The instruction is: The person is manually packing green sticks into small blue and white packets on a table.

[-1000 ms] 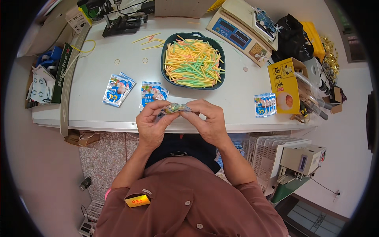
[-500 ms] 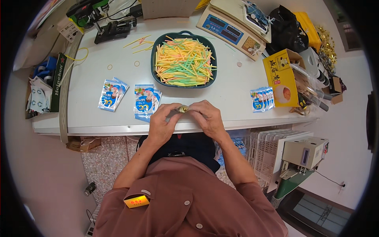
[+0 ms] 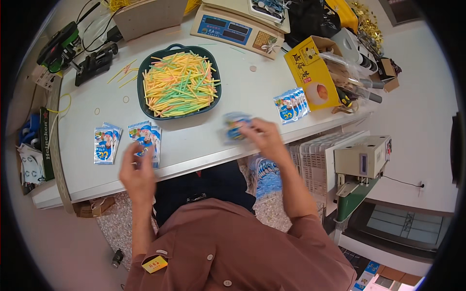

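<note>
My right hand [image 3: 266,140] is closed on a small blue-and-white packet [image 3: 237,128], blurred by motion, over the table right of the tub. My left hand [image 3: 137,172] has its thumb and fingers apart, at the near edge of a small pile of matching packets [image 3: 154,138]; whether it touches them I cannot tell. Farther left lies another small pile of packets [image 3: 104,145]. A fanned row of packets [image 3: 292,105] lies at the right. Behind my hands stands a dark tub [image 3: 217,91] heaped with thin yellow, green and pink sticks [image 3: 180,85].
A digital scale [image 3: 238,33] stands at the back, with a yellow carton [image 3: 315,77] on the right. A black-and-green clamp stand [image 3: 94,63] is at the back left. Loose sticks [image 3: 125,72] and rubber bands [image 3: 125,99] lie left of the tub. A sealing machine [image 3: 361,157] stands beyond the table's right end.
My hands were together at the table edge around a small packet seen end-on. They have parted: the right carries a packet rightward, the left has gone to the packet pile. The view has shifted.
</note>
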The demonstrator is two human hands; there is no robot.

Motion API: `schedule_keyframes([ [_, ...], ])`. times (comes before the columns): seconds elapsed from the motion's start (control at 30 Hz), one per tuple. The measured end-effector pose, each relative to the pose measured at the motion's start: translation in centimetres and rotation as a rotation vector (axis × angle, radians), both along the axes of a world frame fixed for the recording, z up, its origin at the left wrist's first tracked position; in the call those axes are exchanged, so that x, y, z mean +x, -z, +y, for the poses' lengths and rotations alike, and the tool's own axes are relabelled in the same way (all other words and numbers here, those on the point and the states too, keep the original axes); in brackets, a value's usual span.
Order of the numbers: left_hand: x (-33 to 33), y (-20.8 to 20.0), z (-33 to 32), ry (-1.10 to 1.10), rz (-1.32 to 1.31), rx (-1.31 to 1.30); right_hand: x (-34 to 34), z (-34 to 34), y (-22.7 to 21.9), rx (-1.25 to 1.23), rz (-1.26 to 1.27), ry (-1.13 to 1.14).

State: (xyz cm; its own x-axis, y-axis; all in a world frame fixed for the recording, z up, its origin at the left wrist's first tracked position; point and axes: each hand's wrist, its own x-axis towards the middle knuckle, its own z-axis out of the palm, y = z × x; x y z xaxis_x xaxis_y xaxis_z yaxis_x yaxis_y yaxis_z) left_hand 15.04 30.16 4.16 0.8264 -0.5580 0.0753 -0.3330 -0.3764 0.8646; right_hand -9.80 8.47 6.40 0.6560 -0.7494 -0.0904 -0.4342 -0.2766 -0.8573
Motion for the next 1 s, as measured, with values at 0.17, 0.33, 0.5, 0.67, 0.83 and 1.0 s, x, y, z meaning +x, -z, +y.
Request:
schedule_keyframes([
  [0.17, 4.4, 2.3, 1.4, -0.099, -0.309, 0.415, -8.9, -10.0, 1.0, -0.1, 0.253, 0.053],
  [0.33, 3.9, 2.0, -0.1, -0.111, -0.193, 0.493, -8.9, -12.4, 2.4, -0.501, 0.704, 0.161],
  [0.5, 3.8, 2.9, -0.2, -0.124, -0.103, 0.381, -4.5, -9.7, 0.6, -0.876, 0.511, 0.258],
  [0.67, 3.8, 2.5, 0.3, -0.172, -0.041, 0.343, 8.2, -4.1, -4.5, -0.822, -0.047, -0.246],
  [0.83, 3.4, 2.5, 0.7, -0.164, -0.108, 0.204, 14.8, -2.7, -4.2, -0.878, 0.165, -0.484],
  [1.0, 3.3, 1.8, 1.7, -0.162, -0.029, 0.057, 16.9, -2.6, -2.4, -1.027, 0.378, -0.623],
])
